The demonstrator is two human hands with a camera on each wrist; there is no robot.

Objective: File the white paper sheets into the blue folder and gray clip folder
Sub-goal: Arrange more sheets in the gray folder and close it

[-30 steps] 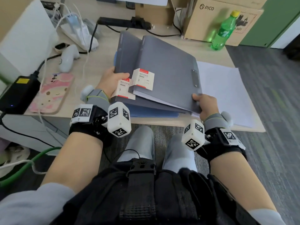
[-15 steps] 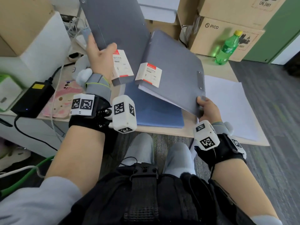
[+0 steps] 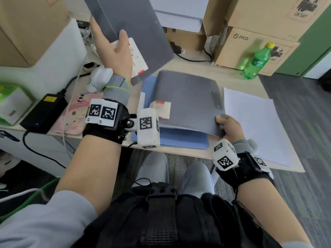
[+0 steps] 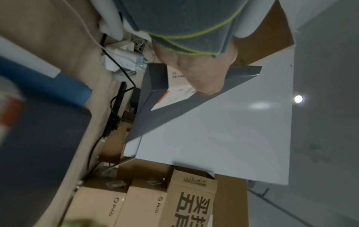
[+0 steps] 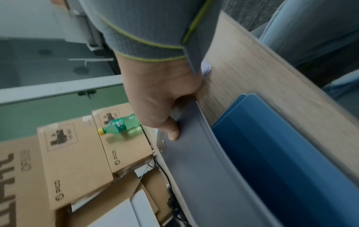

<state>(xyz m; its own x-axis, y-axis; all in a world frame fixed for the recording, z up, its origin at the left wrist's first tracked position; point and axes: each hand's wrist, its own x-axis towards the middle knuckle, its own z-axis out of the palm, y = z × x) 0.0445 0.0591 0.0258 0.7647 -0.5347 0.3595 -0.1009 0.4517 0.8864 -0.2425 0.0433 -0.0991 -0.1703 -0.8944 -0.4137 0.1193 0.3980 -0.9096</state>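
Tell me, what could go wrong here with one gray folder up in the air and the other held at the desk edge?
The left hand grips the raised gray folder by one corner, so it might slip or swing into the green bottle. The white paper sheets overhang the desk edge beside the right hand; a nudge could slide them off.

The head camera looked forward and down from above onto both forearms and the desk [image 3: 188,153] just beyond the fingertips. The left wrist camera sat close behind the left hand [image 4: 202,73], facing along it past the fingers toward stacked cardboard boxes [image 4: 147,199]. The right wrist camera looked likewise along the right hand [image 5: 161,98]; all three views shared the blue folder [image 5: 281,153].
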